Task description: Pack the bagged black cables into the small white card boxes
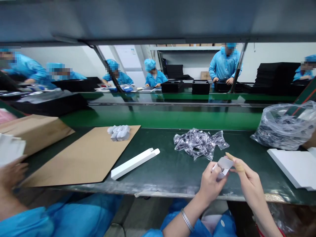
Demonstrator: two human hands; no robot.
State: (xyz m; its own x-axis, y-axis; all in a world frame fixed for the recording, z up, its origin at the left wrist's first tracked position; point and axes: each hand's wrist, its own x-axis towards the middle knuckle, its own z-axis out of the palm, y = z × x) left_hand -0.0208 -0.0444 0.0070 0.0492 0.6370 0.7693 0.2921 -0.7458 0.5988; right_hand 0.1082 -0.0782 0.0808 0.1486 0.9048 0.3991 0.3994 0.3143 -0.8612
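A slim white carton (223, 167) with its end flap raised is in my left hand (211, 182), whose fingers are closed around it. My right hand (247, 176) meets the carton's open end, its fingers bent at the flap; beige covers sit on some fingertips. What lies inside the carton is mostly hidden. Just beyond my hands is a heap of clear plastic bags (197, 143) with dark items in them. Another long white carton (135, 163) lies to the left on the green bench (170, 177).
At left, a co-worker's hand (12, 172) holds white cartons (11, 149) beside a cardboard sheet (81, 161) bearing wrapped pieces (119, 132). White boxes (296, 168) and a large clear bag (283, 128) stand at right. A shelf (158, 21) hangs overhead; several people work opposite.
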